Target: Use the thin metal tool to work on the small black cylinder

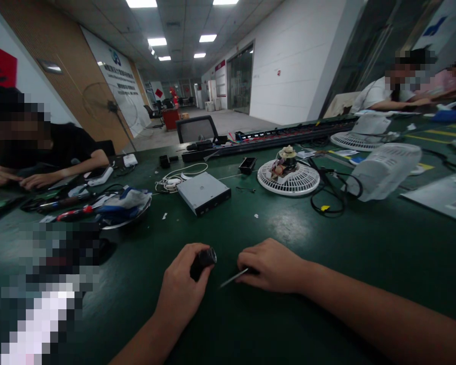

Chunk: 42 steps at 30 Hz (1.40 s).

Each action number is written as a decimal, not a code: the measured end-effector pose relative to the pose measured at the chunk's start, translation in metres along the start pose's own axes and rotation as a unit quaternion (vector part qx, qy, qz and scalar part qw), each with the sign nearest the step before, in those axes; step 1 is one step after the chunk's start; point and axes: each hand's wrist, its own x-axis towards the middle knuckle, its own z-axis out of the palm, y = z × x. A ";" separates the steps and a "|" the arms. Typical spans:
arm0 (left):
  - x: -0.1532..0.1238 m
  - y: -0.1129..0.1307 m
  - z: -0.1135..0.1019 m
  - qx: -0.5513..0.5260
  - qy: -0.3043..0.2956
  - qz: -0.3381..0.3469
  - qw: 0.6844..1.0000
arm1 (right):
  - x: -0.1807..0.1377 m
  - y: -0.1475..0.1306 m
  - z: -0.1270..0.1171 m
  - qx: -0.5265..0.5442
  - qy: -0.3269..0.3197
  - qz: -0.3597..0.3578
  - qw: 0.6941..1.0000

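Note:
My left hand rests on the dark green table with its fingers curled round a small black cylindrical part. Just to its right, my right hand is closed on a thin metal shaft, like a screwdriver, whose tip points left toward the black part. Both hands sit near the table's front edge, a short gap between them.
Ahead lie a grey disc drive, a white fan grille with a bare motor, black cable, a white fan housing and a metal tray of tools. A person sits at left, others at back right.

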 end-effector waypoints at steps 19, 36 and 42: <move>-0.003 0.005 0.000 -0.052 -0.072 0.130 0.987 | 0.009 -0.027 0.011 0.344 0.137 0.123 0.921; -0.003 0.007 -0.002 -0.092 -0.063 0.105 0.988 | 0.009 -0.019 0.015 0.406 0.126 0.149 0.893; -0.004 0.007 -0.001 -0.113 -0.070 0.135 0.982 | 0.008 -0.020 0.017 0.453 0.129 0.200 0.859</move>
